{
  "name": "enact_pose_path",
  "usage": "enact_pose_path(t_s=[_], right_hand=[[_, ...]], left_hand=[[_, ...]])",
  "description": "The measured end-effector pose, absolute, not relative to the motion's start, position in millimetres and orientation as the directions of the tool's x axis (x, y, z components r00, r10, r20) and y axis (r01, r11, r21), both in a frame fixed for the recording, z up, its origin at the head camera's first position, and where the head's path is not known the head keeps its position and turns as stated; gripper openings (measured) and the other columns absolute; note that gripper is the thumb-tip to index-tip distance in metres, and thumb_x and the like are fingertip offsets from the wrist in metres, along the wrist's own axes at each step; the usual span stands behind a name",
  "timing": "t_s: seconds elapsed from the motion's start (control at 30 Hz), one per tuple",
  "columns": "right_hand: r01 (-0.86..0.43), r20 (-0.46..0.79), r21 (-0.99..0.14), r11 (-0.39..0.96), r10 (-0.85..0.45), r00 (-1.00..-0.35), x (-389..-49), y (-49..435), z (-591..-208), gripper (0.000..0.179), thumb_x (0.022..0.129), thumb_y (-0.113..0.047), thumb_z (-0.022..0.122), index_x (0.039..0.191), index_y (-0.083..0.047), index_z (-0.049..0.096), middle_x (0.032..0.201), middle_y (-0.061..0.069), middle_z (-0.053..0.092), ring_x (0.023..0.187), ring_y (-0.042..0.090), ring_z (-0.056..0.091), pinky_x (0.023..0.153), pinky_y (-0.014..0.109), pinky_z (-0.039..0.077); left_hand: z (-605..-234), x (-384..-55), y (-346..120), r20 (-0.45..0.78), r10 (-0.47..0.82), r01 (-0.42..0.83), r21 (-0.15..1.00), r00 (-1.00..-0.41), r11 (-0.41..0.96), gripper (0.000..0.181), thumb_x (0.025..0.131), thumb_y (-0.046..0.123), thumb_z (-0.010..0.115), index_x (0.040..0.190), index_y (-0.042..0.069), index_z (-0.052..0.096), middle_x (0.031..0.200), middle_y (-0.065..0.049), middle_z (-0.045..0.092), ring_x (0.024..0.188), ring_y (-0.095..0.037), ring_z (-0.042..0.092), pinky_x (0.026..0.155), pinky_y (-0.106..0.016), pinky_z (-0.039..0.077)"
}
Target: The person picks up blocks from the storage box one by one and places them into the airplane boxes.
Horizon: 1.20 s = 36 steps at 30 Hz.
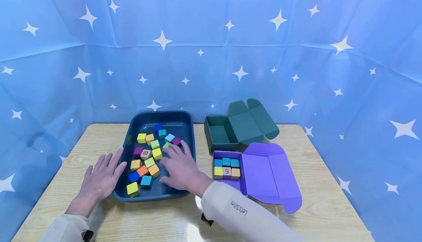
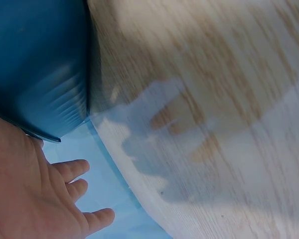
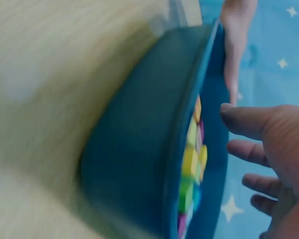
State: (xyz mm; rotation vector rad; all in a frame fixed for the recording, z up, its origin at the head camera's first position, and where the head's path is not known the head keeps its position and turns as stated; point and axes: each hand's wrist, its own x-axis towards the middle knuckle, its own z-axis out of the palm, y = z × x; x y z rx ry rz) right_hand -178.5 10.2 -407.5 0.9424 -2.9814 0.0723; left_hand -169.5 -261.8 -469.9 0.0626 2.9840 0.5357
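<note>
My right hand (image 1: 181, 167) hovers over the right side of a dark blue tray (image 1: 158, 197), fingers spread and nothing held. Beneath and beside it lie several coloured wooden cubes, among them a light green cube (image 1: 166, 145), a purple cube (image 1: 176, 141) and a yellow cube (image 1: 156, 154). In the right wrist view the same hand (image 3: 284, 154) shows parted fingers beside the tray's rim. My left hand (image 1: 103, 178) lies at the tray's left rim with its fingers extended; in the left wrist view its palm (image 2: 25, 184) is next to the tray wall.
Right of the tray stands an open purple box (image 1: 227, 184) holding two rows of cubes, including a wooden one marked with a digit (image 1: 226, 171). Behind it is an open green box (image 1: 221, 145), its lid folded out to the right. A starry blue curtain (image 1: 204, 26) surrounds the wooden table (image 1: 316, 183).
</note>
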Motion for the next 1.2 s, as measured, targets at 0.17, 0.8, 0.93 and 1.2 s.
enact_pose_path(t_s=[0.17,0.8,0.93,1.2], right_hand=[[-0.573,0.031,-0.061,0.817,-0.573,-0.819,-174.0,-12.1,-417.2,0.038,0.083,-0.056,0.070,0.115,-0.036,0.068,0.145,-0.007,0.049,0.143,0.016,0.032,0.123,0.054,0.014],[-0.534,-0.008,-0.053,0.844,-0.535,-0.845,-180.2,-44.3,-450.4,0.039,0.081,-0.061,0.068,0.112,-0.039,0.070,0.147,-0.010,0.047,0.143,0.016,0.033,0.122,0.054,0.017],[-0.530,-0.025,-0.014,0.848,-0.530,-0.847,-180.5,-48.5,-454.9,0.037,0.080,-0.061,0.069,0.109,-0.039,0.071,0.145,-0.011,0.047,0.141,0.014,0.034,0.122,0.053,0.018],[-0.524,-0.025,0.009,0.852,-0.524,-0.852,-181.8,-55.1,-459.6,0.033,0.080,-0.061,0.070,0.105,-0.040,0.071,0.143,-0.012,0.048,0.140,0.013,0.034,0.123,0.052,0.018]], left_hand=[[-470.7,-169.8,-261.7,-0.096,0.058,0.021,0.346,-0.994,0.938,0.070,0.100,0.062,0.013,0.158,0.026,-0.002,0.157,-0.033,0.014,0.144,-0.054,0.005,0.106,-0.080,0.002],[-469.5,-169.6,-260.1,-0.106,0.051,0.011,0.349,-0.993,0.937,0.069,0.100,0.062,0.014,0.158,0.027,-0.002,0.157,-0.033,0.014,0.145,-0.054,0.003,0.106,-0.079,0.001],[-469.6,-169.3,-259.8,-0.104,0.053,0.013,0.354,-0.993,0.935,0.068,0.101,0.061,0.015,0.158,0.027,-0.002,0.157,-0.034,0.014,0.145,-0.054,0.004,0.106,-0.079,0.001],[-469.7,-168.8,-261.1,-0.095,0.054,0.017,0.353,-0.994,0.935,0.068,0.101,0.061,0.015,0.158,0.027,-0.001,0.156,-0.034,0.015,0.145,-0.054,0.004,0.106,-0.079,0.002]])
